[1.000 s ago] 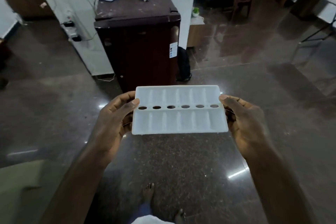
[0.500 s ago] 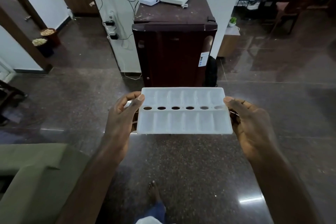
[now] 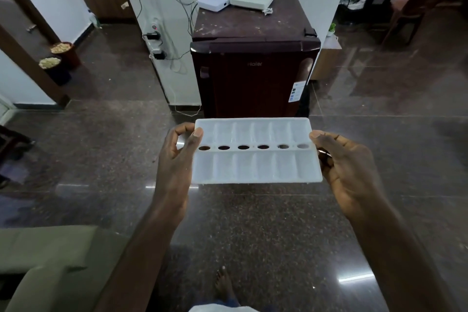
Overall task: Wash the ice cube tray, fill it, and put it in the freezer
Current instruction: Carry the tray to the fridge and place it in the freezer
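Observation:
I hold a white plastic ice cube tray (image 3: 255, 167) level in front of me, with two rows of compartments and a line of oval holes down its middle. My left hand (image 3: 177, 157) grips its left end, thumb on the top rim. My right hand (image 3: 347, 167) grips its right end the same way. Whether water is in the compartments cannot be told. Straight ahead stands a small dark maroon fridge (image 3: 253, 81) against a white pillar, its door shut.
Two white boxes (image 3: 235, 0) with cables sit on the fridge top. Wall sockets with plugs (image 3: 155, 43) are left of it. Two dark pots (image 3: 59, 58) stand by a doorway at the left. A green sofa (image 3: 43, 268) is at lower left. Wooden chairs (image 3: 415, 7) stand far right.
The view has swung so the fridge now sits straight ahead and looks nearer. The tray stays held level in both hands.

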